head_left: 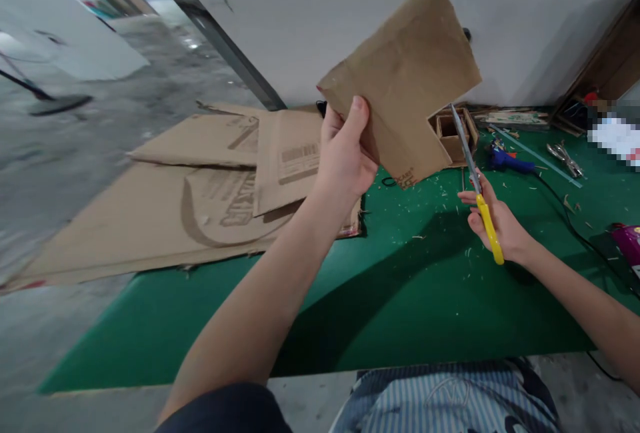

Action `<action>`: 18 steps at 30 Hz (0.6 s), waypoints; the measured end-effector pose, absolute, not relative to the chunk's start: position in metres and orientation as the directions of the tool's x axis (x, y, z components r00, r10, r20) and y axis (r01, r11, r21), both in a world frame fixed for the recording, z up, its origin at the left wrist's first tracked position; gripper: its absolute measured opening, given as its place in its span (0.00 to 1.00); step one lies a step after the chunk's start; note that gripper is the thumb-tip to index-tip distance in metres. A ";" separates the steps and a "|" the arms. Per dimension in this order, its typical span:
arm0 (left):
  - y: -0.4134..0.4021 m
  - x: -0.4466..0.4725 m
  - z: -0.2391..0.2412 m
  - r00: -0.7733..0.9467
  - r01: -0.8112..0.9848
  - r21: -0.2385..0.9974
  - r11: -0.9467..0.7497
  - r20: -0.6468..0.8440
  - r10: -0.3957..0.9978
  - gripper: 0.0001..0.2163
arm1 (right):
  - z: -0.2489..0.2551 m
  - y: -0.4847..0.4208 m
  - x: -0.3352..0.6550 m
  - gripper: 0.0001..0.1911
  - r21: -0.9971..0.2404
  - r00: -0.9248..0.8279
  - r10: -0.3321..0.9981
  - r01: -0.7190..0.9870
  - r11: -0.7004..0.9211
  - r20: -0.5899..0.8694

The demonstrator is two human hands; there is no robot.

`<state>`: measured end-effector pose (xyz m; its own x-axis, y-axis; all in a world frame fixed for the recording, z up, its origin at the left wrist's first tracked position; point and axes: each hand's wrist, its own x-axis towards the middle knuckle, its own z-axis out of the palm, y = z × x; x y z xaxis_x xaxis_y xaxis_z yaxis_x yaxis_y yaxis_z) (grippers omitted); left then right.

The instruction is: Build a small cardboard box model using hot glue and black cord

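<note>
My left hand (345,149) is closed on the lower left edge of a brown cardboard piece (407,79), holding it up above the green mat (400,286). My right hand (495,219) grips yellow-handled scissors (475,179), whose blades point up and reach the notched right edge of the cardboard piece. The thumb of my left hand lies on the front face of the cardboard.
Flattened cardboard sheets (200,199) lie at the left, half on the mat, half on the floor. A small cardboard box (453,136) stands by the wall. A blue glue gun (505,161), pliers (565,159), a black cable and cardboard scraps lie at the right.
</note>
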<state>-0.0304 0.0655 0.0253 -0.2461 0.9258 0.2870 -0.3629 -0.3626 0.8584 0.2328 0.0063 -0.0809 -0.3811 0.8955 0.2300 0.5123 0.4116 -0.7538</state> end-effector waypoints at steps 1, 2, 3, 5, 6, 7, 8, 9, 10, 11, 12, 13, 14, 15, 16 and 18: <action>0.066 -0.031 0.024 -0.253 -0.347 0.871 -0.347 0.269 0.929 0.11 | -0.079 0.006 0.232 0.56 -0.755 -0.372 0.903 0.524 0.395 0.215; 0.067 -0.032 0.023 -0.262 -0.345 0.875 -0.338 0.256 0.931 0.12 | -0.078 0.005 0.231 0.56 -0.753 -0.364 0.909 0.536 0.383 0.203; 0.068 -0.034 0.022 -0.271 -0.354 0.871 -0.341 0.254 0.929 0.13 | -0.077 0.005 0.231 0.56 -0.748 -0.358 0.913 0.547 0.375 0.196; 0.067 -0.038 0.022 -0.283 -0.376 0.849 -0.371 0.276 0.919 0.13 | -0.074 0.004 0.230 0.55 -0.732 -0.358 0.914 0.568 0.377 0.192; 0.065 -0.039 0.021 -0.284 -0.380 0.843 -0.381 0.286 0.915 0.13 | -0.073 0.004 0.230 0.55 -0.722 -0.365 0.911 0.577 0.382 0.191; 0.063 -0.040 0.020 -0.282 -0.380 0.843 -0.381 0.287 0.915 0.13 | -0.071 0.004 0.230 0.55 -0.710 -0.372 0.909 0.588 0.387 0.188; 0.059 -0.039 0.017 -0.275 -0.377 0.850 -0.369 0.277 0.921 0.13 | -0.070 0.003 0.230 0.54 -0.696 -0.379 0.907 0.602 0.391 0.182; 0.055 -0.038 0.013 -0.264 -0.376 0.859 -0.348 0.260 0.929 0.13 | -0.068 0.003 0.230 0.54 -0.680 -0.386 0.906 0.620 0.393 0.172; 0.050 -0.036 0.008 -0.253 -0.379 0.867 -0.324 0.240 0.937 0.13 | -0.066 0.002 0.230 0.53 -0.659 -0.391 0.907 0.643 0.391 0.156; 0.045 -0.033 0.003 -0.244 -0.382 0.872 -0.306 0.224 0.944 0.14 | -0.065 0.002 0.230 0.52 -0.636 -0.394 0.909 0.669 0.386 0.136; 0.041 -0.030 -0.002 -0.237 -0.387 0.875 -0.291 0.211 0.948 0.13 | -0.063 0.001 0.229 0.52 -0.610 -0.393 0.912 0.696 0.380 0.119; 0.037 -0.027 -0.007 -0.230 -0.394 0.877 -0.276 0.197 0.953 0.13 | -0.062 0.001 0.229 0.51 -0.583 -0.390 0.914 0.720 0.377 0.109; 0.033 -0.025 -0.010 -0.230 -0.403 0.875 -0.267 0.186 0.955 0.12 | -0.061 0.001 0.229 0.51 -0.559 -0.385 0.917 0.739 0.376 0.108; 0.031 -0.023 -0.012 -0.235 -0.412 0.872 -0.262 0.177 0.956 0.11 | -0.061 0.001 0.229 0.52 -0.539 -0.379 0.918 0.753 0.379 0.116; 0.030 -0.021 -0.012 -0.243 -0.422 0.868 -0.262 0.170 0.955 0.09 | -0.062 0.001 0.230 0.52 -0.524 -0.372 0.919 0.761 0.384 0.132; 0.030 -0.019 -0.009 -0.262 -0.440 0.856 -0.270 0.165 0.951 0.08 | -0.064 0.002 0.231 0.51 -0.509 -0.369 0.915 0.762 0.400 0.166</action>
